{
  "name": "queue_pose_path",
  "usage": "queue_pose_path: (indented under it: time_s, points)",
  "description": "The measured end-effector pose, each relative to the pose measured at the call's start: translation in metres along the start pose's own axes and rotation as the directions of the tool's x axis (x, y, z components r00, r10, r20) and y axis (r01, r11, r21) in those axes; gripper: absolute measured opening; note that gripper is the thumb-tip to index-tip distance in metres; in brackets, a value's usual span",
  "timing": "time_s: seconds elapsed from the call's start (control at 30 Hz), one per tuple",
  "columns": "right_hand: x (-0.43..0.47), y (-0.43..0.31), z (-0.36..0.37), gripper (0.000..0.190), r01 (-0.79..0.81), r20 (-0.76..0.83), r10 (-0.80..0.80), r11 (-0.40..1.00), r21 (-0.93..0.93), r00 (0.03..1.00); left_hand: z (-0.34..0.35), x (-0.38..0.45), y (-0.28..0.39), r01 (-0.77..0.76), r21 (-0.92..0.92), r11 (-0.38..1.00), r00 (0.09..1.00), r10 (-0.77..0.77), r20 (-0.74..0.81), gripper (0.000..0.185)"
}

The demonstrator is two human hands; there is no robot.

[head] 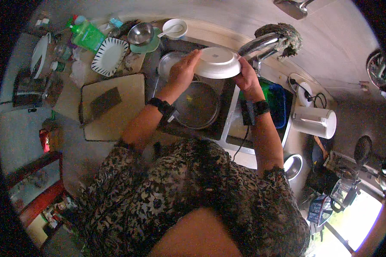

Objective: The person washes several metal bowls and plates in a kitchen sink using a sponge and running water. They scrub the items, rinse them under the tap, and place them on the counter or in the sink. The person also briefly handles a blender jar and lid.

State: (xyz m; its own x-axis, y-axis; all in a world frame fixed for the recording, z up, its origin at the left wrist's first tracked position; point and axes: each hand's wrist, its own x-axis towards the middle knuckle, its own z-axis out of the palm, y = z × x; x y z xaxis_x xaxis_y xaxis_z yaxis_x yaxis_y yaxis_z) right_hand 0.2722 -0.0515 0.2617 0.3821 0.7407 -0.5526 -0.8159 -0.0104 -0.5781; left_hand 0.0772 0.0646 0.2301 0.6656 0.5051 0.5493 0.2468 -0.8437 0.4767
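A white ceramic dish (217, 69) is held up over the sink with its underside and foot ring facing me. My left hand (184, 69) grips its left rim, and my right hand (245, 76) holds the right side. Beneath the dish, a round metal pan or basin (199, 107) sits in the dark sink with a small yellowish scrap inside. Partly hidden behind my left hand is another round metal vessel (167, 64). The chrome faucet (259, 43) stands just right of the dish, a shaggy scrubber or cloth (291, 40) draped over it.
Left of the sink lie a cutting board (112, 109), a striped-rim plate (110, 57) and a green detergent bottle (88, 36). A steel bowl (141, 33) and a white bowl with a spoon (177, 28) stand behind. On the right are a blue basin (278, 106) and a white kettle (313, 121).
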Motion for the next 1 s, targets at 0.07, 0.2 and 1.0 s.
queue_pose_path:
  time_s: [0.07,0.2,1.0]
  points:
    - [-0.002,-0.003,-0.004,0.029,0.066,0.012,-0.066,0.997,-0.033,0.998,-0.003,-0.001,0.006,0.046,-0.039,0.998,0.994,-0.041,0.105,0.050]
    - [0.000,-0.002,-0.007,0.020,0.309,0.103,-0.293,0.925,-0.223,0.951,-0.008,0.001,0.040,-0.180,-0.095,0.979,0.951,0.198,0.236,0.062]
    - [-0.003,0.017,-0.025,0.050,0.322,0.067,-0.320,0.877,-0.357,0.945,0.002,0.026,-0.016,0.666,-0.699,-0.261,0.666,-0.214,0.715,0.036]
